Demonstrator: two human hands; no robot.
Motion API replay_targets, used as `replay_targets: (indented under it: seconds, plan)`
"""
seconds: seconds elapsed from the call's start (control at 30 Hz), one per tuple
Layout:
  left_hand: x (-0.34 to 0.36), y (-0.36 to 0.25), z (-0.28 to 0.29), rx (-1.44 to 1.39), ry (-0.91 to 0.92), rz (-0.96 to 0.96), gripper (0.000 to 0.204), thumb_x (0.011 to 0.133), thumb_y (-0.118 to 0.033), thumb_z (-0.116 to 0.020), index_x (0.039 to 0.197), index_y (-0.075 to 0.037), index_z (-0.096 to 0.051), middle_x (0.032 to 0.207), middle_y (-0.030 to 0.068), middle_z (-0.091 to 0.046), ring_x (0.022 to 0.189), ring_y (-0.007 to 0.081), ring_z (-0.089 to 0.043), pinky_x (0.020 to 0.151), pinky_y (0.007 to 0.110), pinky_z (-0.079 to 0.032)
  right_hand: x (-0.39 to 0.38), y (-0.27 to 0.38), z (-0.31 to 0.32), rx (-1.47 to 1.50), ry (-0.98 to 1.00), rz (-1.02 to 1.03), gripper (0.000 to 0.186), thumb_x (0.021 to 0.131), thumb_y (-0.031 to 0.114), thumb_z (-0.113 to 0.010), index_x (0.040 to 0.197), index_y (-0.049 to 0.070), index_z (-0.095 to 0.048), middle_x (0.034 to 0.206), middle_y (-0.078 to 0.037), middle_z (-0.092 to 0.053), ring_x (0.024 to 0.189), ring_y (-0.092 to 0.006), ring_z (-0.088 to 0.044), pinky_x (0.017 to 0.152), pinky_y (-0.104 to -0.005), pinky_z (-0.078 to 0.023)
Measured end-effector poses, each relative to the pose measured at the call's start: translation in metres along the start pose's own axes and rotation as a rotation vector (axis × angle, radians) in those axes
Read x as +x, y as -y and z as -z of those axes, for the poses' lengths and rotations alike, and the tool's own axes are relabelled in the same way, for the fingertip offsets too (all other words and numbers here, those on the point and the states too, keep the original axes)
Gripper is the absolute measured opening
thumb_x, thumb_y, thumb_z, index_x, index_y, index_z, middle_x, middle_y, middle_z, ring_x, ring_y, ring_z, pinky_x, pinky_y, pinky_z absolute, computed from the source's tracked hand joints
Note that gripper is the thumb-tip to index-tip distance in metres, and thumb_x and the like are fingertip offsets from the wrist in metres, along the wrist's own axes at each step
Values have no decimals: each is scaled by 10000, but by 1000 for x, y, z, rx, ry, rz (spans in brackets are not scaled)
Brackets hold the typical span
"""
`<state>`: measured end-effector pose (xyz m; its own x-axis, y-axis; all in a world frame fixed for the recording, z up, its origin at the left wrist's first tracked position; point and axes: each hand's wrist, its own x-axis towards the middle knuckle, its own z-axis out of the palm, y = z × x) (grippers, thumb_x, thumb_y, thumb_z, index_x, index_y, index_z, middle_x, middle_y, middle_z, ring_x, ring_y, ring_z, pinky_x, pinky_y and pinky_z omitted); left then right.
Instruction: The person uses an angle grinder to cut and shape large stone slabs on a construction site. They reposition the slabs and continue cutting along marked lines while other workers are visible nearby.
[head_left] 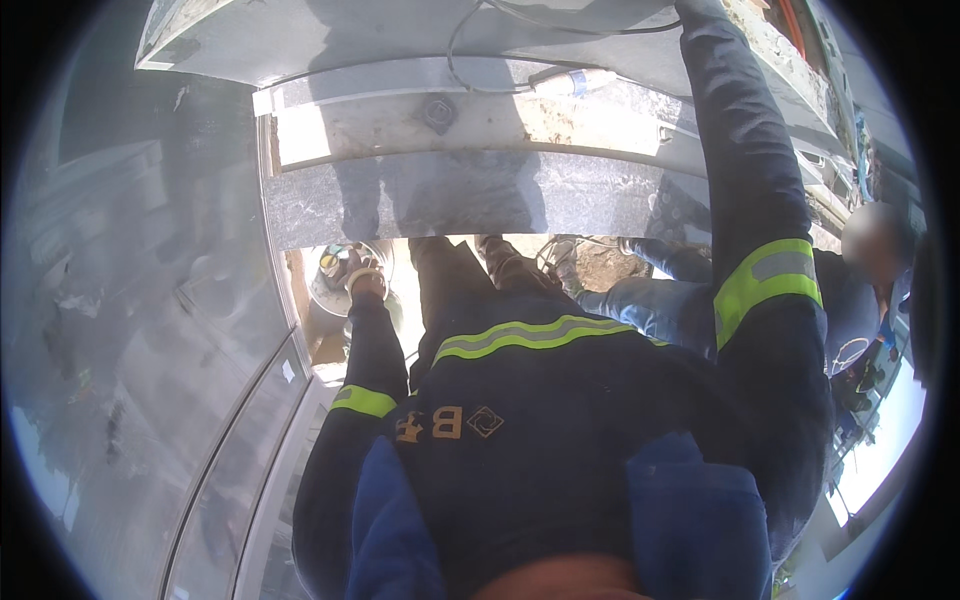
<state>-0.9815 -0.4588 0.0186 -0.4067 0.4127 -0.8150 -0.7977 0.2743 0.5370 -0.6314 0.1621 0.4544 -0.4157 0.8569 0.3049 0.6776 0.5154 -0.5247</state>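
Note:
My left hand (pixel 365 273), with a pale band at its wrist, reaches down over a round, light-coloured bucket (pixel 318 296). Small items, one of them yellowish (pixel 328 263), lie in the bucket by my fingers. The fingers are small and shadowed, so I cannot make out whether they grip anything. My right arm (pixel 745 140), in a dark sleeve with a yellow-green reflective band, stretches up past the top edge of the picture. The right hand is out of sight there, beside a grey panel (pixel 400 40).
A grey slab edge (pixel 590 195) crosses in front of me. Beyond it lie a dark cable (pixel 452 60) and a pale cylinder with a blue band (pixel 575 82). A large glossy panel (pixel 150 300) stands left. A person in jeans (pixel 650 305) is close on my right.

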Motion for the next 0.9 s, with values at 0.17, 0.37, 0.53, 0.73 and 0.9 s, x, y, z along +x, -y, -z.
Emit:
replay_targets:
  seconds: [0.17, 0.37, 0.53, 0.73, 0.9]
  plan:
    - [34, 34, -61, -171, -261, 216, 737, 1018, -660, -474, 1565, -182, -346, 1546, 72, -469, 1399, 261, -469, 1100, 460, -405, -84, 44, -18, -38, -546, 250, 433, 917, 173, -773, 1295, -1, -652, 967, -103, -758, 900, -202, -724, 858, -329, -560]
    - [63, 49, -100, -357, -396, 92, 1034, 873, -806, -565, 1557, -68, -327, 1556, 114, -478, 1373, 274, -489, 1163, 394, -367, -268, -54, -211, -223, 816, -37, 597, 884, 416, -785, 1370, 129, -590, 1351, -138, -592, 1279, -332, -570, 1080, -490, -470]
    - [10, 27, -150, -400, -516, 167, 1130, 828, -785, -660, 1579, -31, -278, 1575, 133, -440, 1371, 286, -494, 1153, 395, -400, -315, -160, -271, -482, 832, 102, 689, 821, 586, -787, 1312, 129, -630, 1330, -122, -623, 1286, -341, -573, 1040, -517, -498]
    - [10, 43, -148, -339, -474, 177, 1127, 825, -787, -653, 1575, -31, -285, 1570, 137, -440, 1369, 294, -490, 1154, 408, -396, -268, -134, -242, -207, 1105, -167, 712, 768, 664, -794, 1160, 76, -702, 1077, -163, -723, 1060, -344, -695, 916, -454, -556]
    - [2, 59, -162, -305, -449, 202, 1124, 822, -789, -648, 1571, -31, -290, 1566, 139, -440, 1368, 301, -487, 1154, 418, -392, -266, -131, -248, -198, 1182, -311, 680, 814, 683, -745, 1151, 93, -746, 1042, -169, -741, 1031, -369, -702, 882, -470, -549]
